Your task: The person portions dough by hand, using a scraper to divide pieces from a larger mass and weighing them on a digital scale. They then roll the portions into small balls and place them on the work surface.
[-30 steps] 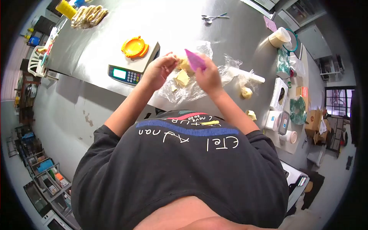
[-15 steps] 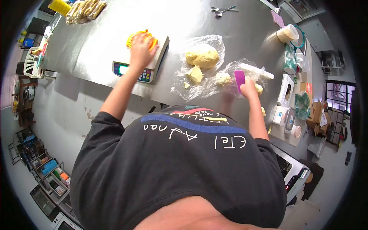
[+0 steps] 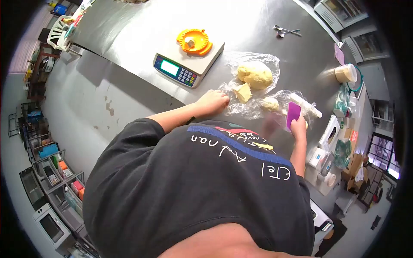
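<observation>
My left hand is at the table's near edge, fingers curled together by the plastic wrap; what they hold is hidden. My right hand grips a purple dough scraper, held upright over the wrap. On the wrap lie a big yellow dough lump, a cut chunk of dough and a smaller piece of dough. Left of these stands a digital scale, display lit. An orange dumpling mould rests open on it with a small dough piece inside.
A white rolling pin lies beyond my right hand. Metal spoons are at the far side. A tub stands to the right, near boxes and bags on a side counter. The table's front edge runs close to my body.
My left hand has left the mould on the scale and come back to the wrap, left of the dough chunk. My right hand still holds the scraper. The view has shifted.
</observation>
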Action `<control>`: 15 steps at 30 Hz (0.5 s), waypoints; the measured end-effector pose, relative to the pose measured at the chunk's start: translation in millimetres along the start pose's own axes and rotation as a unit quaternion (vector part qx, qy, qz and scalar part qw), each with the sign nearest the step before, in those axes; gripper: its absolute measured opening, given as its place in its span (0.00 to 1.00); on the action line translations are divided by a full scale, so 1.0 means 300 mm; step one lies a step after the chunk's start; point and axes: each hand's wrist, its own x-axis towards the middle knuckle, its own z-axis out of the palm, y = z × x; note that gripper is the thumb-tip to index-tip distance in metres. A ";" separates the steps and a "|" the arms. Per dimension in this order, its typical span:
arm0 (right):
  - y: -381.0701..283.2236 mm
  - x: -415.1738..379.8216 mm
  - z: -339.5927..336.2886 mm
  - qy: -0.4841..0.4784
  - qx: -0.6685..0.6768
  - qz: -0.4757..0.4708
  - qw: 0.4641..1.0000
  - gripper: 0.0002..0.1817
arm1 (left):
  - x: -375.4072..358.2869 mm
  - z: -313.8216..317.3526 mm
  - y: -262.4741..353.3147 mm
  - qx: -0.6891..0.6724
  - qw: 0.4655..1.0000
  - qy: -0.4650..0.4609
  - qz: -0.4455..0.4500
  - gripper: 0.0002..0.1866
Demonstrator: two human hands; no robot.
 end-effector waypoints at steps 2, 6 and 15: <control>-0.003 0.004 -0.009 -0.027 0.134 0.029 0.990 0.25 | -0.020 -0.055 0.018 -0.069 0.996 0.048 -0.039 0.05; 0.036 0.024 0.000 0.022 0.084 -0.057 0.995 0.24 | -0.010 -0.188 -0.056 -0.104 0.956 0.253 -0.103 0.06; -0.463 -0.006 -0.089 -0.084 0.156 -0.137 0.975 0.24 | 0.108 -0.430 -0.265 0.169 0.900 0.325 -0.236 0.19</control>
